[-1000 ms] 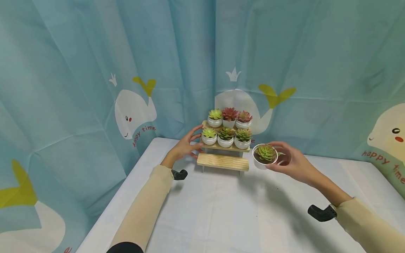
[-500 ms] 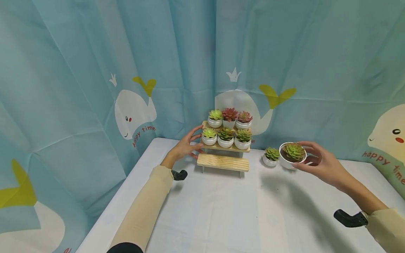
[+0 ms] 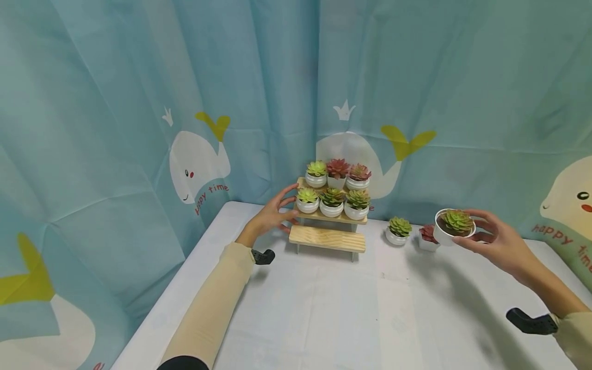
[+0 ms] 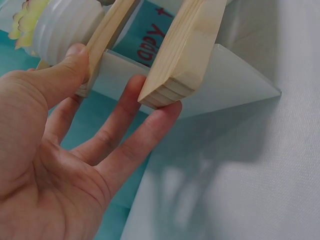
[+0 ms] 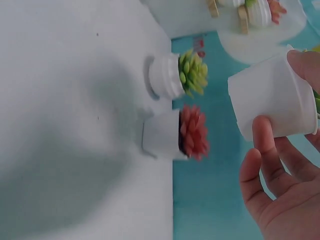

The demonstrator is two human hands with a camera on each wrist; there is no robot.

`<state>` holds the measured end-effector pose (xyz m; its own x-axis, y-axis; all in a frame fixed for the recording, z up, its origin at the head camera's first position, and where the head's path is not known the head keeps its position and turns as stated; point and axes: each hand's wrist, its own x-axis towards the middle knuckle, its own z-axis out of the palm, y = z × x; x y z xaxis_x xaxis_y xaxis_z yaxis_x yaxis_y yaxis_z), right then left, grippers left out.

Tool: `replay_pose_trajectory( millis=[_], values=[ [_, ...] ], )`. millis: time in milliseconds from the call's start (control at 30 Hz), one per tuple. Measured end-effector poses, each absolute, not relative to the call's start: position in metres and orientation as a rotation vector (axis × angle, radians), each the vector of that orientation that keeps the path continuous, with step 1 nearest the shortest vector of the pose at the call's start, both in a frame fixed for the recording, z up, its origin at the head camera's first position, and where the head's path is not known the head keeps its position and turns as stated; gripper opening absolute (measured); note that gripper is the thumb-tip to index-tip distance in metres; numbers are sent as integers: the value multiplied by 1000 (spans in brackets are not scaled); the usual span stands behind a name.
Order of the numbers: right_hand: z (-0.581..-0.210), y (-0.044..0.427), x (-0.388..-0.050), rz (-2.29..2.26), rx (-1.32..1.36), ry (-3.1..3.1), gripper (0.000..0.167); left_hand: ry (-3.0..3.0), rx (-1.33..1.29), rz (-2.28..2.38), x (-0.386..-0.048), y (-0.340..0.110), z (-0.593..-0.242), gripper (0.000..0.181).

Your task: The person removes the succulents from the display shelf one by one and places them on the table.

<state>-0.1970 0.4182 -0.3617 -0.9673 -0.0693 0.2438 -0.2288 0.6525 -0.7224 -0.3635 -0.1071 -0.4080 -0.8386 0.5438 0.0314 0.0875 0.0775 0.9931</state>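
My right hand (image 3: 504, 244) pinches a white pot with a green succulent (image 3: 457, 222) by its side, above the table at the right. In the right wrist view, thumb and fingers hold the white pot (image 5: 270, 97). My left hand (image 3: 270, 217) rests with spread fingers against the left end of a tiered wooden stand (image 3: 327, 238). In the left wrist view, the thumb lies on one plank and fingertips touch the end of the lowest plank (image 4: 180, 65). Several potted succulents (image 3: 331, 202) fill the upper two tiers; the lowest tier is bare.
A green succulent in a white pot (image 3: 399, 231) and a red succulent in a square white pot (image 3: 428, 239) stand on the white table (image 3: 342, 308), right of the stand. A blue whale-print curtain (image 3: 259, 103) hangs behind.
My right hand has carried the potted succulent to the right, away from the stand, uncovering the green and red potted succulents on the table. My left hand stays at the stand.
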Motion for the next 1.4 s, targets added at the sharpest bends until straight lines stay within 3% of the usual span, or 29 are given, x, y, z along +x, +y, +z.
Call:
replay_pose_trajectory(
  millis=[867, 1067, 1400],
  values=[
    [-412, 480, -216, 1391, -70, -2636, 54, 2056, 605, 1794, -361, -107, -410, 77],
    [-422, 482, -222, 1340, -171, -2673, 79, 2054, 603, 1793, -361, -106, -409, 77],
    [-438, 484, -225, 1368, -259, -2703, 95, 2067, 595, 1787, -361, -104, -407, 77]
  ],
)
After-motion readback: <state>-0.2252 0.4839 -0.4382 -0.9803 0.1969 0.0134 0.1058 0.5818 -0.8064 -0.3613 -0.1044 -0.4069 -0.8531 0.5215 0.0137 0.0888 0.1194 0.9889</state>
